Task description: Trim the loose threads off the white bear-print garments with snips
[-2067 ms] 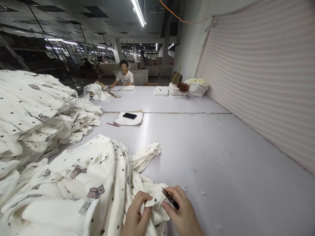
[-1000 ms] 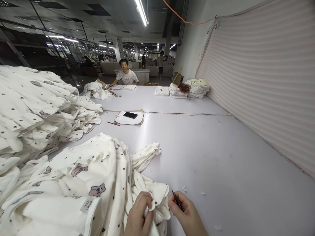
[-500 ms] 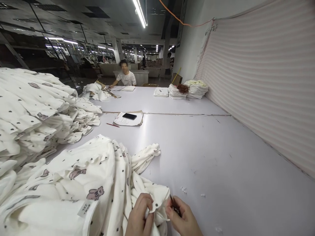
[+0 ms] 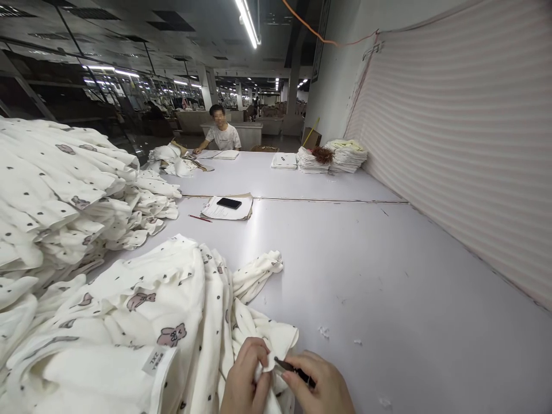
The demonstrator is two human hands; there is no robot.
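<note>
A white garment (image 4: 168, 299) printed with bears and dark dots lies spread before me, its neck label reading 2XL. My left hand (image 4: 248, 376) pinches a bunched edge of its fabric near the bottom middle. In my right hand (image 4: 317, 382) are small dark thread snips (image 4: 297, 371), their tips pointing left against the pinched edge. The fingers partly hide the snips and the held cloth.
A tall pile of matching garments (image 4: 56, 190) stands at the left. Ahead lie papers with a phone (image 4: 229, 203) and a red pencil (image 4: 200, 218). Folded stacks (image 4: 345, 156) sit far right, by a striped curtain (image 4: 466, 132). A person (image 4: 222, 135) sits across the table. Lint scraps (image 4: 323, 332) dot the tabletop.
My right hand has turned, and the snips have come into clearer view with their tips moved left to the fabric edge. My left hand keeps its pinch on the garment.
</note>
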